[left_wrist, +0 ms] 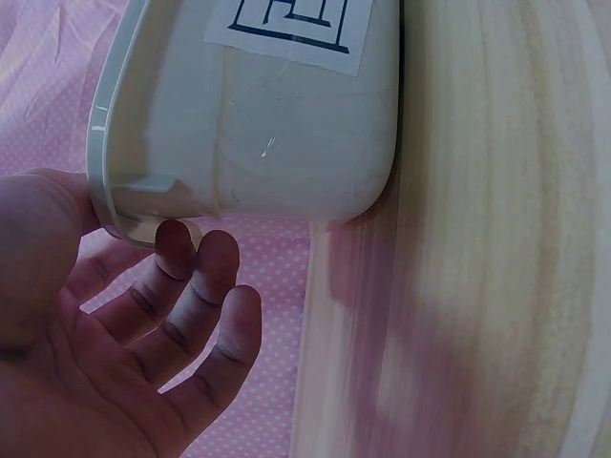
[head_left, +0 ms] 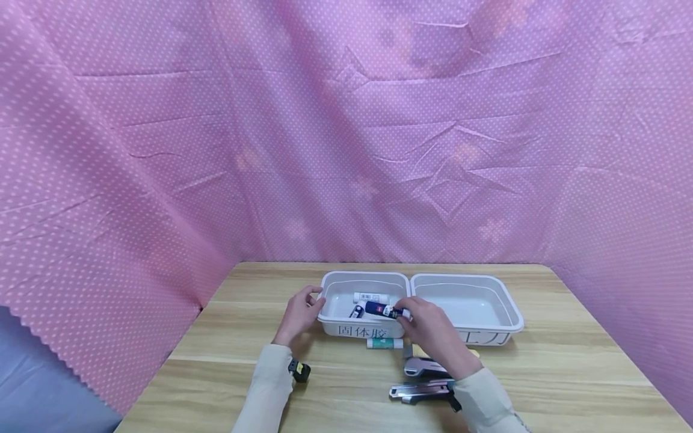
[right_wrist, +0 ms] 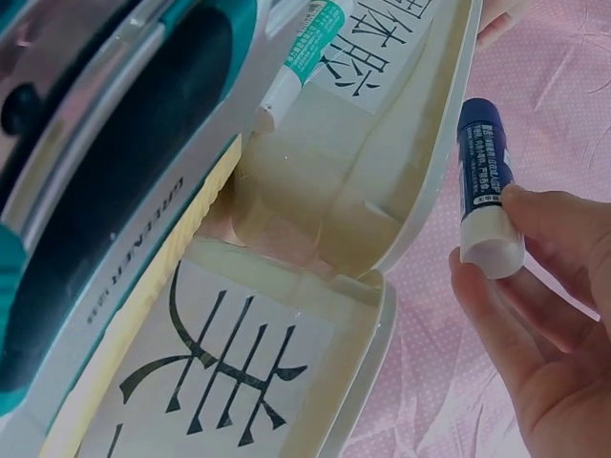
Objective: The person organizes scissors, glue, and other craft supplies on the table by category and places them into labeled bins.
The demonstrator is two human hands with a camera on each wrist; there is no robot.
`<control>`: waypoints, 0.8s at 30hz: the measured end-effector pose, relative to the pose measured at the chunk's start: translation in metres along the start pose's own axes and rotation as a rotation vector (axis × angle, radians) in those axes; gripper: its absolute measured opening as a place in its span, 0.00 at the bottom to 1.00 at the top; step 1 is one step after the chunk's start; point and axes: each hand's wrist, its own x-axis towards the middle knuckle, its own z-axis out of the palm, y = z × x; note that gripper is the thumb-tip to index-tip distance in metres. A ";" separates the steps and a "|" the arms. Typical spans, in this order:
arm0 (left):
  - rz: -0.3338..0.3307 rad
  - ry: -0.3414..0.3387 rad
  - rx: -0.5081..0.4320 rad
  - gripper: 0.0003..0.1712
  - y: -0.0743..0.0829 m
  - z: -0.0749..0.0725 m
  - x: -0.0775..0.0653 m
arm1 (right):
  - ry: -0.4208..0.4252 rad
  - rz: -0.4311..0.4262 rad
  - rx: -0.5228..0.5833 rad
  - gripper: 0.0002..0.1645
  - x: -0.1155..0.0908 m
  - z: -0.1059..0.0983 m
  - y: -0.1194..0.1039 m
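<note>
My right hand [head_left: 433, 328] pinches a dark blue glue stick [head_left: 381, 309] by its white end, over the front of the left white bin [head_left: 346, 329]. In the right wrist view, thumb and fingertips grip that end of the glue stick [right_wrist: 485, 172]. My left hand [head_left: 299, 314] holds the bin's left rim, thumb at the lip and fingers curled outside and below it in the left wrist view. Inside the bin lie a white glue stick [head_left: 370, 297] and a dark-and-white one [head_left: 357, 311]. A green-and-white glue stick [head_left: 385, 343] lies on the table before the bin.
To the right, a second white bin [head_left: 465, 304] with a lettered label stands against the first. Utility knives [head_left: 422, 390] lie on the wooden table [head_left: 335, 391] in front, partly beneath my right forearm. Pink dotted cloth [head_left: 346, 150] hangs behind the table.
</note>
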 end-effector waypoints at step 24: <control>0.025 0.007 -0.021 0.21 0.000 0.000 -0.002 | -0.015 0.077 -0.009 0.11 -0.001 0.002 0.003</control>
